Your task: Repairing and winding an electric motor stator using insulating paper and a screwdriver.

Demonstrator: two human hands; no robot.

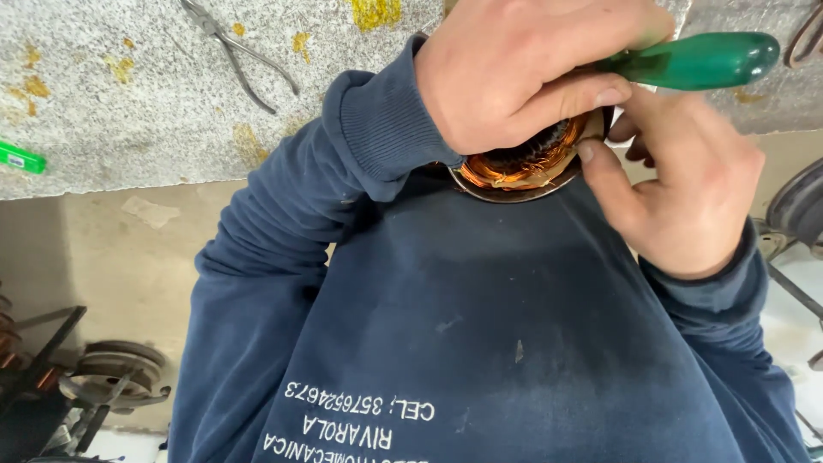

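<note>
You have the motor stator [523, 163] pressed against your chest, your left hand [523, 73] closed around the green-handled tool [694, 60] over its copper windings [501, 171] and your right hand [686, 189] pinching the rim, so the winding work looks mid-way, coils in place.

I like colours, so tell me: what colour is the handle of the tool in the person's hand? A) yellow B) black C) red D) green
D: the left hand grips a tool whose green handle sticks out beside the copper coil.
</note>
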